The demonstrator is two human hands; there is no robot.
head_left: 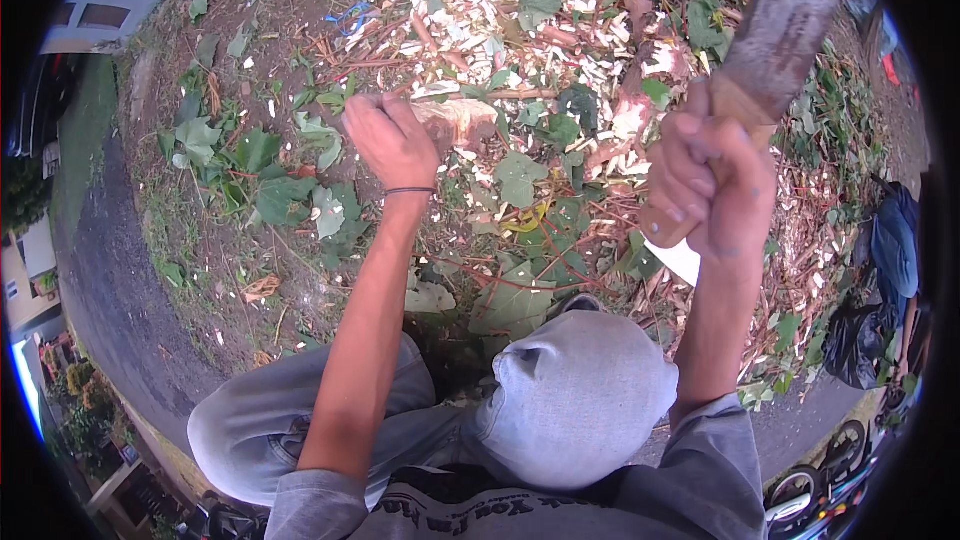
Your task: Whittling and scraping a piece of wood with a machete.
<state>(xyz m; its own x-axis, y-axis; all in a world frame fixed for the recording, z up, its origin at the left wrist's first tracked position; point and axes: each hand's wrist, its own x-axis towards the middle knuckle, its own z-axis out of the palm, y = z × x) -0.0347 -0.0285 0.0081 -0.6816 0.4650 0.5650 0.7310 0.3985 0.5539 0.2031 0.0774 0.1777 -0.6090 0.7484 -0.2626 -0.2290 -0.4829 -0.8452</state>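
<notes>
At the far left, a dark paved strip (pixel 100 200) curves past bare soil strewn with broad, lobed green leaves (pixel 197 138). The left hand (pixel 392 145), wearing a thin dark wristband (pixel 410 190), is curled low at the near end of a thick, pale, freshly cut piece of wood (pixel 467 122), probably to steady it; the fingertips are hidden, so I cannot tell whether they grip anything. The wood lies on the ground among cream-coloured wood chips (pixel 470 25), within easy reach of both arms. A raised knee in faded grey-blue denim (pixel 590 400) sits between the forearms, likely for a stable crouch. The right hand (pixel 722 180) is wrapped firmly around the pale wooden handle of a broad, rust-stained steel machete (pixel 785 35), its blade angled up and away, seemingly to keep the edge clear of the body. Farther right lies a shiny black plastic bag (pixel 855 345).
</notes>
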